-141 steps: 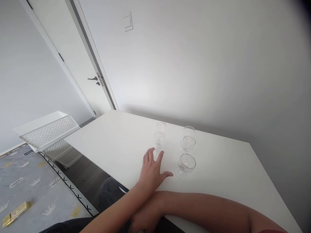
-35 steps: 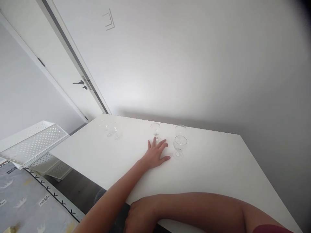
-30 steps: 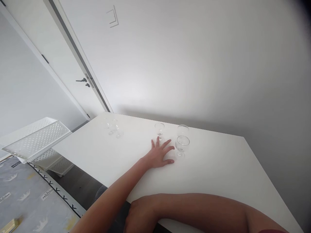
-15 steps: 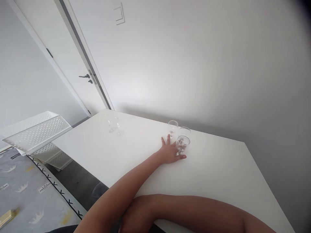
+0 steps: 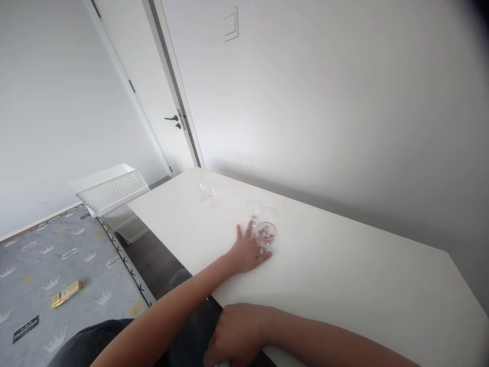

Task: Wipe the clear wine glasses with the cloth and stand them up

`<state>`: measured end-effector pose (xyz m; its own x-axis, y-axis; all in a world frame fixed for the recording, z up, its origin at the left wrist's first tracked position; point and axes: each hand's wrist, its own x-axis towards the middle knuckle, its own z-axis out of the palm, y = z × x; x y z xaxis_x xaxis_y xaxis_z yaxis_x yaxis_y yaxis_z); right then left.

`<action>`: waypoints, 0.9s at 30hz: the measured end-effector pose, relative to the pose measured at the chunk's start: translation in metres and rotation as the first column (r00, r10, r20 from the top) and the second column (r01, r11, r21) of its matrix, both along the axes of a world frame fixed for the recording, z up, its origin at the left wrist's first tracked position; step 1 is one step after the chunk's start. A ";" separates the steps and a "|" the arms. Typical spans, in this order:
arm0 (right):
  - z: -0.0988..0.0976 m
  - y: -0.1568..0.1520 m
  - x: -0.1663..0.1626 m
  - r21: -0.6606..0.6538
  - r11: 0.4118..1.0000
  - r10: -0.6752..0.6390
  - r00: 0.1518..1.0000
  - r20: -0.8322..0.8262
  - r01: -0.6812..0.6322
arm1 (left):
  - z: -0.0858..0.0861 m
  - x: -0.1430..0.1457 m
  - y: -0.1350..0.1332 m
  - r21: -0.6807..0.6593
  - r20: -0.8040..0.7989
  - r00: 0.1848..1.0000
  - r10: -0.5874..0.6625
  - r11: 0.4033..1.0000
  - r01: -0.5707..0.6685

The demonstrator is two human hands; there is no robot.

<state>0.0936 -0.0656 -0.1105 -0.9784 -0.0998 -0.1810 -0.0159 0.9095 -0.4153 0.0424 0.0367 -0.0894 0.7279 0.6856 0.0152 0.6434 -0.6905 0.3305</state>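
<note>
Looking at a clear front glass (image 5: 266, 235) standing upright on the white table (image 5: 362, 285), close to the middle of the view. Counting all the clock hours from this front glass, with twelve pointing to the top of the view. Stretching the left hand (image 5: 246, 253) in from eight o'clock, right beside the front glass. Spreading the fingers wide, pointing two of them up and showing others through the clear bowl. Bringing the thumb close to the stem. Not being able to tell between gripping the glass and only touching it.

Finding a second glass (image 5: 254, 209) just behind, at eleven o'clock, and a faint third glass (image 5: 269, 214) close by at twelve. Spotting a little bunch of far glasses (image 5: 209, 187) at ten o'clock, well apart from these, on the same table.

Bending the right hand (image 5: 237, 331) down at the near table edge, at seven o'clock. Not being able to tell about holding anything there.

Going farther out, meeting a white rack (image 5: 114, 191) full of tiny holes between nine and ten. Seeing a gold packet (image 5: 66, 294) lying on a grey cover (image 5: 76, 270) with crowns, between eight and nine. Noticing a dark door handle (image 5: 171, 118) between ten and eleven, and a light switch (image 5: 231, 24) on the wall (image 5: 336, 102), nearly at twelve.
</note>
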 end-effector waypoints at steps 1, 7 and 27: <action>0.003 -0.001 0.000 0.003 1.000 -0.009 1.000 0.013 0.009 | 0.000 -0.018 -0.001 0.012 -0.001 0.999 0.045 0.999 -0.045; 0.009 -0.005 0.000 0.003 0.998 -0.068 0.998 0.014 0.068 | 0.000 -0.100 0.004 0.072 -0.050 0.936 0.350 0.936 -0.346; 0.008 0.006 0.011 -0.474 0.876 -0.200 0.962 -0.184 0.091 | -0.019 -0.157 0.089 0.100 -0.045 0.615 0.787 0.616 -0.781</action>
